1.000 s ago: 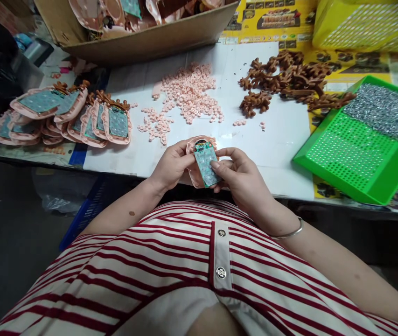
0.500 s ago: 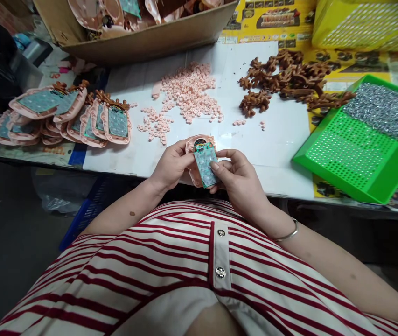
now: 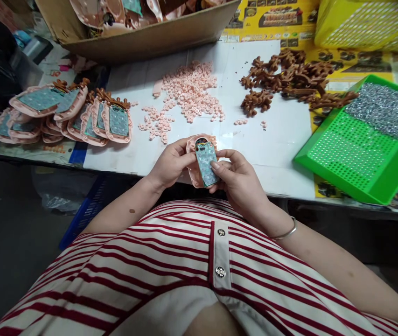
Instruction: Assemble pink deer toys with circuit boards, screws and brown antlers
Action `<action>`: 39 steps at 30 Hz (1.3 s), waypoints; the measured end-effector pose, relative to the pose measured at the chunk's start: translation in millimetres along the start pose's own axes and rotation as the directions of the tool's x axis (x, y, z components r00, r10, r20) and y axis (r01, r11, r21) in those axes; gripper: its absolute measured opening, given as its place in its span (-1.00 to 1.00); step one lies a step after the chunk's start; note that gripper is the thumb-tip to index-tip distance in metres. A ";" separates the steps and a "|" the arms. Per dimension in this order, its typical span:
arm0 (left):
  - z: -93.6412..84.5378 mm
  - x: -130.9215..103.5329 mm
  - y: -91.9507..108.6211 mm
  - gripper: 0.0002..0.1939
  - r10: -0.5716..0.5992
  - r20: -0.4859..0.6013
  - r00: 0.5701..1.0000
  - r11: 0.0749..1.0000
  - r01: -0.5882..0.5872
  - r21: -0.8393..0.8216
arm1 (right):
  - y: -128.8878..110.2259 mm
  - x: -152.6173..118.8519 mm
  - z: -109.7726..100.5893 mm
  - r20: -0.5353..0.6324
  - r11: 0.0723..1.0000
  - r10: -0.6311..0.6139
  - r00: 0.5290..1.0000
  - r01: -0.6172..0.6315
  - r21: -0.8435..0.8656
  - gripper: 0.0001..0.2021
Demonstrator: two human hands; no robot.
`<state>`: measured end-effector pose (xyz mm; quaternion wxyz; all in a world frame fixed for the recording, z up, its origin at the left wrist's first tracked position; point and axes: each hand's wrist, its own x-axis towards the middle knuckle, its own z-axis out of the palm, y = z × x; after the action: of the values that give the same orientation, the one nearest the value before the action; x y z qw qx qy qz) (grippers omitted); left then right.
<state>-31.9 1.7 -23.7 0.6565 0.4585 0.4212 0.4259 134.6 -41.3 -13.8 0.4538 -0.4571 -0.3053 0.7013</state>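
At the table's front edge, my left hand (image 3: 171, 163) grips the left side of a pink plastic shell (image 3: 194, 175). A green circuit board (image 3: 206, 161) lies tilted over the shell's open inside, below a round black part (image 3: 201, 141). My right hand (image 3: 238, 176) pinches the board's right edge, thumb on its face and the other fingers around the side and beneath. Whether those fingers also touch the shell is hidden. Beyond my hands is a heap of small pink plastic pieces (image 3: 195, 88).
Filled pink shells (image 3: 118, 123) are stacked at the left. Brown plastic pieces (image 3: 286, 77) lie at the right, beside a green basket (image 3: 377, 184) holding many small metal screws (image 3: 384, 109). A cardboard box (image 3: 150, 39) stands at the back, a yellow basket (image 3: 370, 23) at the far right.
The circuit board has turned slightly and sits a little closer over the shell. Both hands keep their grip in nearly the same place.
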 end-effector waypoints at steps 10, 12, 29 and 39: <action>-10.5 -1.1 4.1 -0.47 -0.063 0.153 0.986 0.989 0.082 -0.124 | 5.4 2.7 -2.1 -0.023 0.999 -0.019 1.000 0.017 -0.052 -0.45; -5.6 -1.4 2.7 -0.48 -0.077 0.117 0.990 0.994 0.086 -0.070 | 7.1 2.9 -0.5 -0.037 0.997 -0.014 0.999 0.011 -0.082 -0.44; 2.0 -2.0 4.6 -0.65 -0.141 0.016 0.990 0.989 0.142 -0.049 | -17.7 0.7 -17.2 0.589 -0.073 -0.439 0.678 0.626 -0.776 -0.40; -0.7 -1.8 2.6 -0.71 -0.238 0.046 0.970 0.967 0.241 -0.085 | -12.7 4.8 -26.7 0.673 -0.118 -0.328 0.663 0.678 -0.726 -0.27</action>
<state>-33.5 0.7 -21.0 0.7304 0.3816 0.4422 0.3541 162.8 -31.4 -15.4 0.2323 -0.3733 -0.8860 0.1471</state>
